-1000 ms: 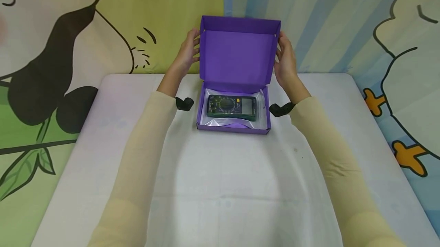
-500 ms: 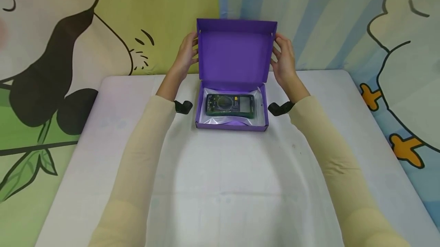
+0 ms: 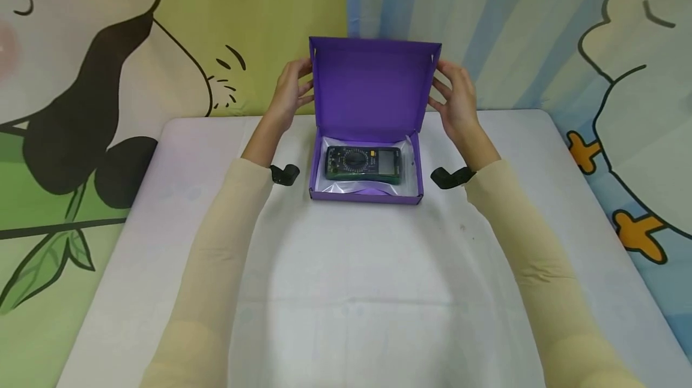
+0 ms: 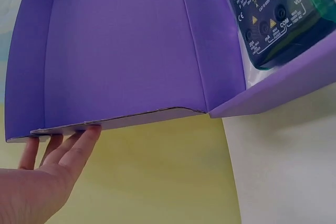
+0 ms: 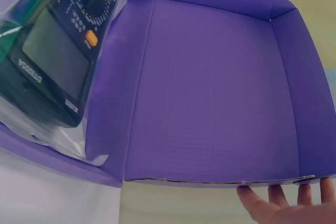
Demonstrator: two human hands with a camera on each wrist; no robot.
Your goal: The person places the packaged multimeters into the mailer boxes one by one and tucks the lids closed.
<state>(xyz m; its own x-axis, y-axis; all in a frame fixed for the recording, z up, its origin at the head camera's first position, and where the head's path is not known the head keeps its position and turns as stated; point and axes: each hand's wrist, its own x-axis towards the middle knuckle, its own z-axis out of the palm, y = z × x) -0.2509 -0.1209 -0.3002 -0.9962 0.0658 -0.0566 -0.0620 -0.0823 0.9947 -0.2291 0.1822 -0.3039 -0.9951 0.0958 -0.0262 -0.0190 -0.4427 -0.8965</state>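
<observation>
Purple box (image 3: pixel 366 136) open on the white table (image 3: pixel 346 292), lid upright.
Left hand (image 3: pixel 289 90) and right hand (image 3: pixel 456 100) flank the lid, straight fingertips touching its side edges; a multimeter (image 3: pixel 363 164) lies inside the box.

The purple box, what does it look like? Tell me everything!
The purple box is thin cardboard, a shallow tray on the white table, with its hinged lid standing open and upright. A meter in clear plastic lies inside. The left hand and right hand touch the lid's side edges with straight fingers.
</observation>
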